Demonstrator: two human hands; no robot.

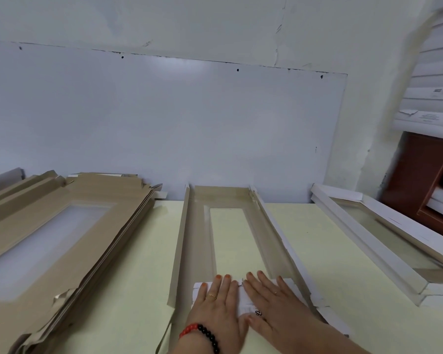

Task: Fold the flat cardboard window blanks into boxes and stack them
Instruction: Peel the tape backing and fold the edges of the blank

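Pressing the near end flap [243, 300] down flat, both hands sit on the box being formed [230, 226], which lies mid-desk w/ its long axis running away from me, window opening showing the desk through it. Long side walls are already up on left & right; far end looks closed too, tho I can't tell if it's locked.

Risks as I judge them: the near flap is only held by palm pressure, so if I lift off before its tabs catch, it'll prob spring back open. Uneven push, one side harder than the other, could skew the flap so it creases off the score line, or splay the right wall outward, since that wall's near corner already looks loose. Pushing too far fwd could slide the whole box toward the wall [164, 123].

Left hand [218, 302]: palm down, fingers spread & straight, flat on the flap's left part, bracelet [202, 333] at the wrist. Right hand [271, 300]: also palm down, fingers fanned, angled in from the right, just beside the left one. Neither grip is closed on anything; both are splayed flat, pressing not pinching.

Outward: stack of flat blanks [62, 226] lies to the left, near the box but apart. Finished boxes [374, 238] are stacked to the right, well apart. All on the pale green desk [138, 264].
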